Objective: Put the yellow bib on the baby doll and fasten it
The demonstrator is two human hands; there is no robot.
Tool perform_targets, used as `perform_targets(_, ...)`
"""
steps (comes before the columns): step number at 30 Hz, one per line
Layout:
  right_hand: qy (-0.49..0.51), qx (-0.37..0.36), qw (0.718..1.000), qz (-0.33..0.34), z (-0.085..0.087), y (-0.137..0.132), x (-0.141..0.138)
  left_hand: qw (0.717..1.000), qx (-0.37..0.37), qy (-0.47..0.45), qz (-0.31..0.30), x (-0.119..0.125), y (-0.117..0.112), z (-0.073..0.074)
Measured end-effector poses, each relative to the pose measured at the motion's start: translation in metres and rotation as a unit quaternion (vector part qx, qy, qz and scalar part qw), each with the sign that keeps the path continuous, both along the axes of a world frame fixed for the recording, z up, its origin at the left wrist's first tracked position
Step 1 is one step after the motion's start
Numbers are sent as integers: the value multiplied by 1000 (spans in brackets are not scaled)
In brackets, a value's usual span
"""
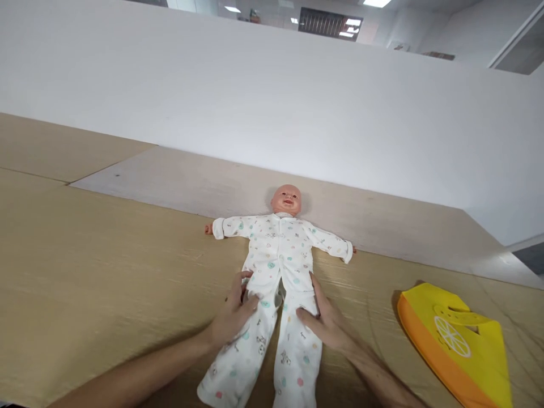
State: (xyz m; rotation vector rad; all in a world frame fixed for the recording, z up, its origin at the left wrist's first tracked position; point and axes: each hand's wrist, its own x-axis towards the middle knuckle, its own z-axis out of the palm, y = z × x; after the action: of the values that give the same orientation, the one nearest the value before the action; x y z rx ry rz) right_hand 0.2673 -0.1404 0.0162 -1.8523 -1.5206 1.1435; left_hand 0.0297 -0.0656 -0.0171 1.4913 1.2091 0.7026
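Note:
A baby doll [287, 199] lies on its back with its arms stretched out to both sides. It wears a white long-sleeved top [278, 241] and white trousers [293, 345], both printed with small coloured figures. My left hand [234, 311] grips the trousers at the hip and upper thigh on the left side of the view, thumb on top. On the opposite side, my right hand [325, 320] holds the trousers the same way. Some fingertips of both hands are hidden against the doll's sides. Between the legs the crotch of the trousers shows a gap.
At the right lies a yellow and orange bib [454, 340] with a white citrus-slice print. The doll and bib rest on a wood-toned table [127, 272]. A white partition [255, 96] rises along the far edge, behind the doll's head.

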Motion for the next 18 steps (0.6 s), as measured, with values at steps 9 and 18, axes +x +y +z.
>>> perform_targets(9,-82,1,996,48,16,-3,6,912,171,238,-287,-37,21,62)
perform_targets(18,-71,6,997,29,16,-4,4,796,-4,89,-598,-28,-17,32)
